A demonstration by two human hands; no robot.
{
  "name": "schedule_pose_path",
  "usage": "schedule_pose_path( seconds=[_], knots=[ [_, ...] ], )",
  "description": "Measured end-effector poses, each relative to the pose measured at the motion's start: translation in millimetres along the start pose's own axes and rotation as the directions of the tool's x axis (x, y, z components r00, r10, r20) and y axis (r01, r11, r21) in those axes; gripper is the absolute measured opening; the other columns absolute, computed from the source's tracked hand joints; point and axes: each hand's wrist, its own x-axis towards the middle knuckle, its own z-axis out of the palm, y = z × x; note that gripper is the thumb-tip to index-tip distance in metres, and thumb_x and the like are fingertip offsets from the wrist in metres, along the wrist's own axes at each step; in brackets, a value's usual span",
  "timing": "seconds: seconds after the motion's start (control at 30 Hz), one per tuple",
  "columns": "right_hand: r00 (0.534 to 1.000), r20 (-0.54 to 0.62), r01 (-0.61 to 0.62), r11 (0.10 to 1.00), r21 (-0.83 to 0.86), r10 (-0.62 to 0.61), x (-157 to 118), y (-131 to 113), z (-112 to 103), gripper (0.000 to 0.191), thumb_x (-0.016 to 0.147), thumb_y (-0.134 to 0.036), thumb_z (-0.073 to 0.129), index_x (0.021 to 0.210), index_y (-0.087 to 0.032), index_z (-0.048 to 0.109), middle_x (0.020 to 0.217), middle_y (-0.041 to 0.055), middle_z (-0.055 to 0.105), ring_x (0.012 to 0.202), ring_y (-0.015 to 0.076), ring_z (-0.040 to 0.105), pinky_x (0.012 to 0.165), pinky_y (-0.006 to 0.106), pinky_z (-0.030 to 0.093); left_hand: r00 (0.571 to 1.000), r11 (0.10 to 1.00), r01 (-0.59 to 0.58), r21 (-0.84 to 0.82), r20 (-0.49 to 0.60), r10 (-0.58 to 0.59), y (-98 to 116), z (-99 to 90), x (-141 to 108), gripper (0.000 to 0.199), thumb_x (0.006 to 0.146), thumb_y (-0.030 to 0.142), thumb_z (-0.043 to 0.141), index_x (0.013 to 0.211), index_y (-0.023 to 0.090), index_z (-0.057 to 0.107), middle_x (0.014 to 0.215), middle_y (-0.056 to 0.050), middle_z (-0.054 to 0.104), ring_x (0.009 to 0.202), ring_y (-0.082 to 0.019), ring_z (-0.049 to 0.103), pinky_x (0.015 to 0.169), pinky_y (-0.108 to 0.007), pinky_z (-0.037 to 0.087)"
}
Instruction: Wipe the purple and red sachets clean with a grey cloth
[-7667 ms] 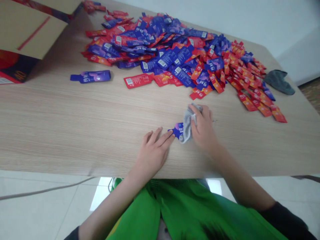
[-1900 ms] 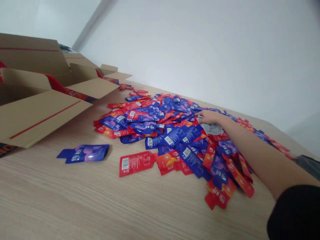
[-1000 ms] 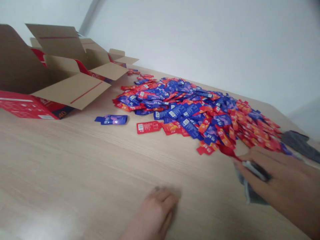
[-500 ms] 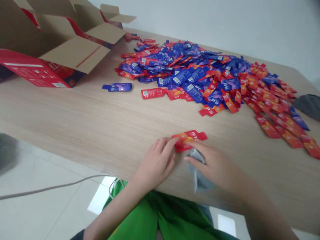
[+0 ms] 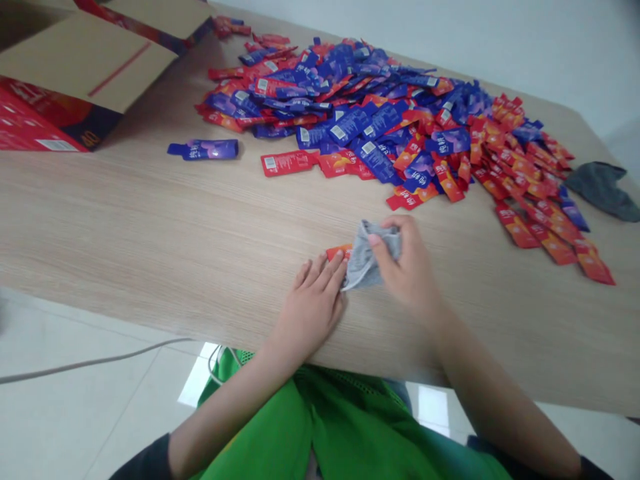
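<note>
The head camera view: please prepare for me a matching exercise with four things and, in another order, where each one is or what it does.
1. light grey cloth
2. left hand
3. lone blue packet
4. dark grey cloth

A. lies left of the packet pile
B. has fingers on a partly covered orange packet
C. lies right of the packet pile
D. held in the right hand

Pairs: 1-D, 2-B, 3-A, 4-C

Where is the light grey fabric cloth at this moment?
In the head view, the light grey fabric cloth is just right of centre, in the right hand, covering part of the flat red-orange pouch that the left hand touches.
</note>
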Motion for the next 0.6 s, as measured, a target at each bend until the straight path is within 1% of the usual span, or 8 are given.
schedule_pose_path(
  seconds=[0.03, 0.1, 0.13, 0.2, 0.27, 0.4, 0.5, 0.6],
  knots=[
    [0.992, 0.083, 0.096, 0.995, -0.037, -0.092, -2.0, -1.7, 10.9, 0.028, 0.098, -0.040, 0.043, 0.117, -0.021, 0.053, 0.116, 0.0125, 0.063, 0.107, 0.0262, 0.059, 0.091, 0.042, 0.046, 1.000, 1.000, 0.003, 0.007, -0.013, -0.003, 0.3, 0.9, -0.5, 0.051, 0.101, 0.032, 0.040, 0.149, 0.015, 0.043, 0.156, -0.010, 0.045, 0.149, -0.032, 0.032, 0.121, -0.052, 0.030],
    [0.951, 0.239, 0.236, 0.961, -0.144, -0.198, -8.3, -3.0, 26.4, 0.036, 0.098, -0.040, 0.044, 0.126, -0.020, 0.053, 0.130, 0.0148, 0.059, 0.119, 0.0304, 0.053, 0.099, 0.047, 0.040, 1.000, 1.000, 0.009, 0.022, -0.025, -0.009, 1.4, 2.8, -1.5, 0.049, 0.101, 0.034, 0.042, 0.144, 0.013, 0.050, 0.151, -0.012, 0.052, 0.150, -0.034, 0.029, 0.122, -0.055, 0.028],
    [0.931, 0.295, 0.277, 0.942, -0.190, -0.215, -11.9, -2.4, 30.5, 0.041, 0.097, -0.041, 0.045, 0.132, -0.020, 0.051, 0.135, 0.0150, 0.056, 0.123, 0.0319, 0.050, 0.101, 0.049, 0.037, 1.000, 1.000, 0.013, 0.028, -0.024, -0.013, 2.1, 3.4, -1.9, 0.049, 0.100, 0.035, 0.042, 0.143, 0.012, 0.052, 0.149, -0.012, 0.054, 0.150, -0.035, 0.028, 0.121, -0.055, 0.028],
    [0.914, 0.344, 0.308, 0.920, -0.243, -0.215, -18.2, 0.9, 32.2, 0.049, 0.096, -0.041, 0.048, 0.140, -0.020, 0.048, 0.142, 0.0145, 0.053, 0.125, 0.0332, 0.047, 0.102, 0.050, 0.034, 1.000, 0.999, 0.016, 0.031, -0.013, -0.015, 3.2, 3.5, -2.3, 0.049, 0.100, 0.035, 0.043, 0.142, 0.012, 0.053, 0.149, -0.013, 0.055, 0.150, -0.035, 0.028, 0.121, -0.056, 0.029],
    [0.918, 0.341, 0.299, 0.917, -0.263, -0.201, -22.2, 6.7, 28.6, 0.051, 0.094, -0.038, 0.050, 0.142, -0.022, 0.046, 0.144, 0.0132, 0.051, 0.126, 0.0332, 0.046, 0.103, 0.050, 0.033, 1.000, 1.000, 0.016, 0.026, -0.008, -0.015, 3.0, 1.8, -1.9, 0.049, 0.100, 0.035, 0.042, 0.144, 0.014, 0.051, 0.152, -0.010, 0.051, 0.150, -0.035, 0.030, 0.120, -0.056, 0.031],
    [0.946, 0.289, 0.232, 0.928, -0.292, -0.145, -24.5, 21.9, 20.2, 0.054, 0.090, -0.027, 0.051, 0.143, -0.024, 0.045, 0.144, 0.0129, 0.051, 0.126, 0.0337, 0.048, 0.101, 0.051, 0.036, 1.000, 1.000, -0.001, 0.007, -0.014, 0.001, -2.2, -2.8, -0.7, 0.051, 0.102, 0.034, 0.038, 0.151, 0.018, 0.043, 0.158, -0.005, 0.042, 0.149, -0.033, 0.032, 0.119, -0.055, 0.033],
    [0.957, 0.258, 0.202, 0.941, -0.273, -0.130, -25.7, 36.5, 15.5, 0.054, 0.087, -0.019, 0.049, 0.141, -0.025, 0.047, 0.141, 0.0132, 0.052, 0.125, 0.0333, 0.049, 0.101, 0.051, 0.038, 0.999, 0.999, -0.035, -0.010, -0.010, 0.035, -6.9, -3.4, -1.7, 0.053, 0.103, 0.035, 0.037, 0.152, 0.018, 0.040, 0.158, -0.005, 0.043, 0.149, -0.032, 0.032, 0.119, -0.054, 0.033],
    [0.980, 0.174, 0.140, 0.956, -0.257, -0.097, -26.6, 51.4, 8.9, 0.051, 0.085, -0.014, 0.046, 0.135, -0.020, 0.050, 0.135, 0.0152, 0.053, 0.125, 0.0328, 0.049, 0.104, 0.052, 0.039, 0.999, 0.999, -0.043, -0.010, -0.022, 0.043, -9.0, -1.2, -3.5, 0.054, 0.103, 0.034, 0.037, 0.153, 0.016, 0.038, 0.160, -0.007, 0.040, 0.150, -0.032, 0.031, 0.119, -0.052, 0.032]
  ],
)
